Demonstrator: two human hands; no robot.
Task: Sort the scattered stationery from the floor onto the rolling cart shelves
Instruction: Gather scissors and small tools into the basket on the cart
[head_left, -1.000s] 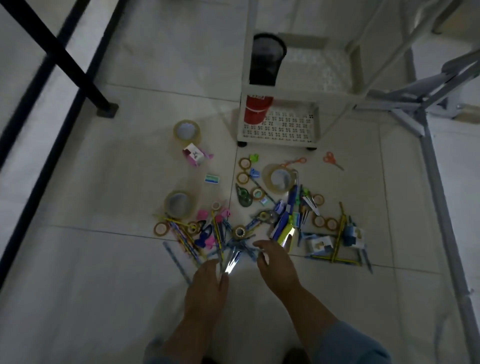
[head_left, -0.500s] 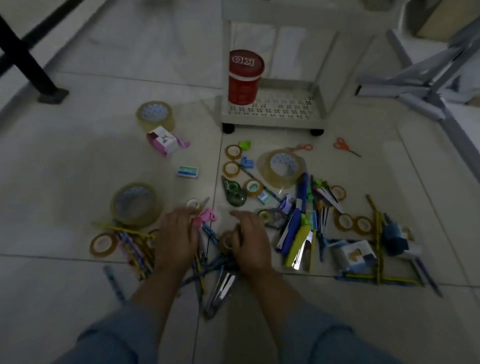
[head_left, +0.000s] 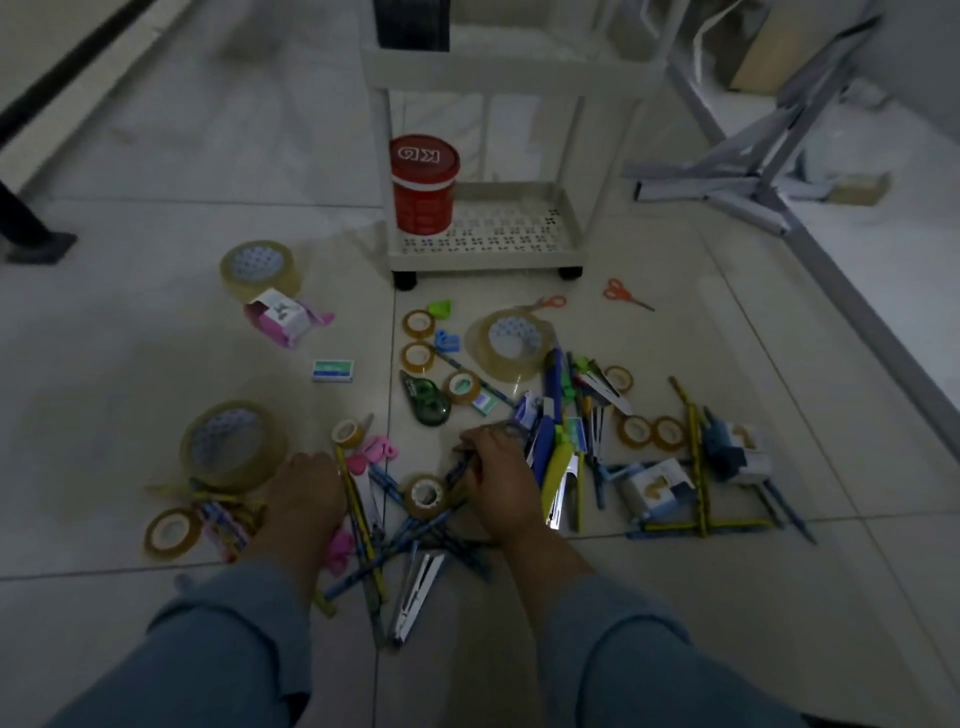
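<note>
Crossing pencils (head_left: 395, 551): a loose heap of blue and yellow pencils on the floor (head_left: 156, 338), lying under and between both hands.
Right hand (head_left: 501, 488): palm down on the heap; its fingers (head_left: 470, 449) are curled together and clamped on blue pencils, whose shafts run out below the knuckles towards the left.
Left hand (head_left: 306, 493): resting knuckles-up on the left side of the heap, a yellow pencil along its thumb edge; whether its fingers are closed on anything cannot be told.
Small tape roll (head_left: 426, 496): between the two hands, just beside the right fingers and lying on the pencils.
Pink clips (head_left: 371, 457): just ahead of the left fingertips, towards the right hand.
Metal piece (head_left: 418, 587): shiny, at the near end of the heap, behind both wrists.
Large tape roll (head_left: 231, 447): touching or just beyond the left fingers, on their outer side.
Yellow-green stapler (head_left: 560, 467): just beside the right hand's outer edge.
Green tape dispenser (head_left: 428, 400): near, ahead of the right fingers.
Cart (head_left: 566, 218): well ahead of both hands; a red tub (head_left: 423, 192) stands upright in the left corner of its bottom shelf.
Orange scissors (head_left: 621, 292): well apart, ahead and to the right of the right fingers, beside the cart's wheel.
</note>
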